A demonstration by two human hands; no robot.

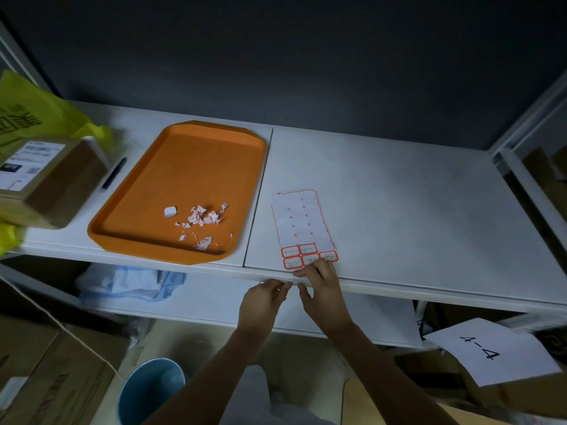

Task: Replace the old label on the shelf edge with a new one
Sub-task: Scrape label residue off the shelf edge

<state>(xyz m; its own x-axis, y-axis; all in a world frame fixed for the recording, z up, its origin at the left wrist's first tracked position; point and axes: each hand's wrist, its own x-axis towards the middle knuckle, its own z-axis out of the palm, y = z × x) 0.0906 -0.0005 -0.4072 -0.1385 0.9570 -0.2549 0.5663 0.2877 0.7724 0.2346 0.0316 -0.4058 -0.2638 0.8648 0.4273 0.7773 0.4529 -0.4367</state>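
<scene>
A label sheet (302, 227) with red-bordered stickers in its lower rows lies on the white shelf (399, 210), close to the front edge. Both hands are at the shelf's front edge (214, 271) just below the sheet. My left hand (264, 299) pinches at the edge with fingertips together. My right hand (322, 286) rests its fingers over the top of the edge, thumb underneath, touching the sheet's bottom row. The label on the edge itself is hidden behind my fingers. Torn label scraps (201, 219) lie in the orange tray (138, 191).
A cardboard box (52, 179) and yellow bag (33, 115) sit at the shelf's left, with a black pen (113, 177) beside the tray. A blue bin (150, 391) stands below. A paper marked 4-4 (491, 351) hangs lower right. Crumpled cloth (132, 282) lies on the lower shelf.
</scene>
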